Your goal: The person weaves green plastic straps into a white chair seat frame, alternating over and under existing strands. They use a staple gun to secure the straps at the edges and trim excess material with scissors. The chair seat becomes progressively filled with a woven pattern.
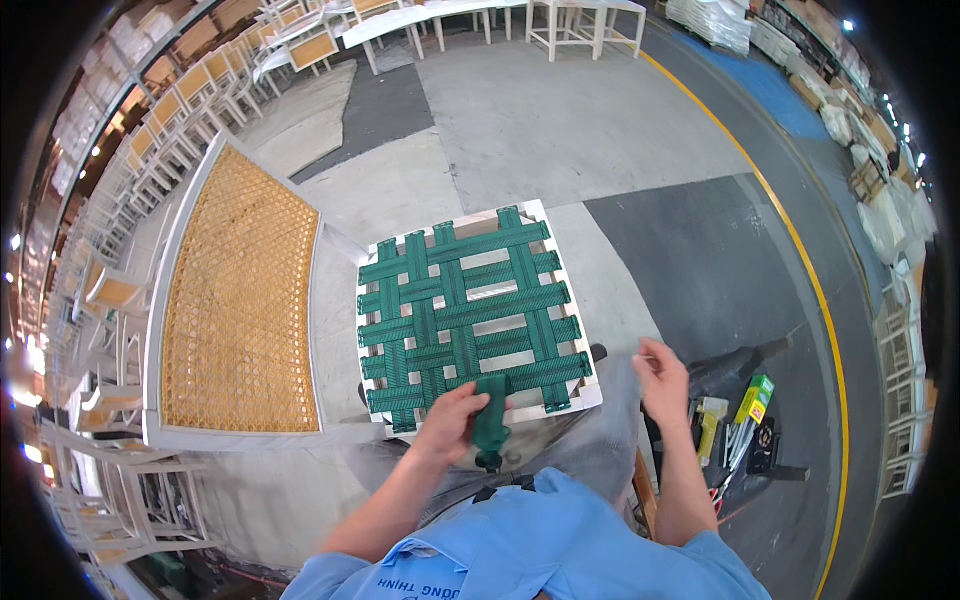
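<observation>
Straps of green webbing (pixel 505 303) criss-cross the white chair seat (pixel 537 210) before me, its cane back (pixel 240 310) at nine o'clock, probably turned so that it doesn't block my reach. At the seat's six o'clock, my left hand (pixel 453 422) grips a loose green strap (pixel 490 422), likely to keep it from dropping. My right hand (pixel 662 380), between three and four o'clock, has loosely curled fingers; I cannot tell if they hold anything. Farther out that way, a green-and-yellow box (pixel 755 400) lies among tools, seemingly kept within reach.
</observation>
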Tool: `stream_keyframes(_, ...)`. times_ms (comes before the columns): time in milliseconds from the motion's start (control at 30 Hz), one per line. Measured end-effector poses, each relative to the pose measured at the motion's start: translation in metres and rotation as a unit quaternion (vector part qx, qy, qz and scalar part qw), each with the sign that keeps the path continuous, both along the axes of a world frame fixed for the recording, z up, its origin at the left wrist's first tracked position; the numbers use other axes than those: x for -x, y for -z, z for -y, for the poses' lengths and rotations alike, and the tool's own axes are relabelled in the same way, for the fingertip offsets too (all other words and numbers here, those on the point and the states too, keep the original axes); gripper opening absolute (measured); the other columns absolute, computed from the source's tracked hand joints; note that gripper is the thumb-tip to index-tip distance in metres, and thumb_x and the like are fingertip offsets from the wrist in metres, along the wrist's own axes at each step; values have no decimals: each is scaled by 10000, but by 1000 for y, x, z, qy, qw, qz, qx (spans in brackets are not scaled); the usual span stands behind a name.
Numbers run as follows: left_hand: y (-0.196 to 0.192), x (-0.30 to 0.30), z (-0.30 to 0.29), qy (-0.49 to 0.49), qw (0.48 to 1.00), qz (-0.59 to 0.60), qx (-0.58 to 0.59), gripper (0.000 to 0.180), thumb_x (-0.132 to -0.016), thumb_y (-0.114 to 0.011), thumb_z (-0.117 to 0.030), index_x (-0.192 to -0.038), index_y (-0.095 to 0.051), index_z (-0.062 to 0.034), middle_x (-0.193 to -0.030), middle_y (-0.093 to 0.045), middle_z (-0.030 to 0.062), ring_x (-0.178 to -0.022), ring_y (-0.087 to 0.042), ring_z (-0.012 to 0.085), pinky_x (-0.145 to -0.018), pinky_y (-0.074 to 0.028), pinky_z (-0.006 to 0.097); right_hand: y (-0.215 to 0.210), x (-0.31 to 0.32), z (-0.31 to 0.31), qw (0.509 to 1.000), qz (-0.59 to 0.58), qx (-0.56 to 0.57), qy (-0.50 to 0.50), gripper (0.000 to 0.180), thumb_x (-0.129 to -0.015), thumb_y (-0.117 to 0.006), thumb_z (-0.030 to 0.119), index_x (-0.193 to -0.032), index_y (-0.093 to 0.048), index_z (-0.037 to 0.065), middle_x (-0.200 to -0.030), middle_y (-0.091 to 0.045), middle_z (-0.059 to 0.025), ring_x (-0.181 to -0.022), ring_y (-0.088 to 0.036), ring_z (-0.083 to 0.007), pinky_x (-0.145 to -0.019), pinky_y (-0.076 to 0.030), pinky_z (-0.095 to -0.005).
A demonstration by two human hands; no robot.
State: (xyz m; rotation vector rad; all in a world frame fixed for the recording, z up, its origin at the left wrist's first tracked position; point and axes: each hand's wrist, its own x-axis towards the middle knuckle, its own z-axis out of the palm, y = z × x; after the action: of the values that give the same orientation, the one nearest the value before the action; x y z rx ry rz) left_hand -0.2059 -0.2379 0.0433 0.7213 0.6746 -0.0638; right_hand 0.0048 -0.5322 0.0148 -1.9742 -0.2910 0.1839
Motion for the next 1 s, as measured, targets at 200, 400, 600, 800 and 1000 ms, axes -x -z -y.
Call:
stream_keyframes(200, 24, -58, -1, -48, 992, -82, 82, 278, -1053, -463, -82, -1262, -578, 60, -1216, -705, 209, -1049, -722, 258, -883, -619, 368, -38, 14, -92, 986, -5, -104, -132, 339, -953, -729, 69, -1288, -690, 34, -1075, -725, -48, -904, -657, -112, -810, -533, -266)
stream_keyframes(400, 50, -77, -1, -153, 943, 36, 294, 313, -1029, -545, -197, -1233, -593, 36, -1129, -713, 158, -1031, -694, 326, -996, -549, 501, -53, -1, -156, 968, -111, -28, -222, 233, -1000, -663, 144, -1180, -746, 21, -916, -753, -109, -875, -717, -148, -758, -542, -285)
stream_keyframes(600, 59, -82, 4, -139, 930, 82, 330, 238, -1019, -535, -181, -1102, -623, 24, -993, -705, 138, -894, -696, 297, -943, -572, 485, -34, -33, -213, 881, -66, 317, -345, 366, -1021, -595, 291, -899, -734, -25, -653, -660, -140, -576, -638, -220, -590, -531, -394)
stream_keyframes(800, 57, -68, 5, -104, 955, 53, 274, 270, -997, -564, -182, -1144, -625, 35, -929, -680, 134, -823, -680, 260, -901, -574, 470, -20, -3, -244, 919, -194, 231, -255, 314, -920, -771, 278, -801, -697, -3, -657, -669, -130, -537, -642, -215, -525, -513, -386)
stream_keyframes(1000, 12, -13, 50, 170, 911, 3, -375, 481, -963, -660, -215, -1402, -596, -28, -1233, -666, 163, -947, -708, 292, -908, -564, 416, 2, -15, -217, 966, -158, -51, -199, 216, -996, -692, 146, -814, -624, 53, -645, -570, 20, -522, -521, -72, -455, -397, -267)
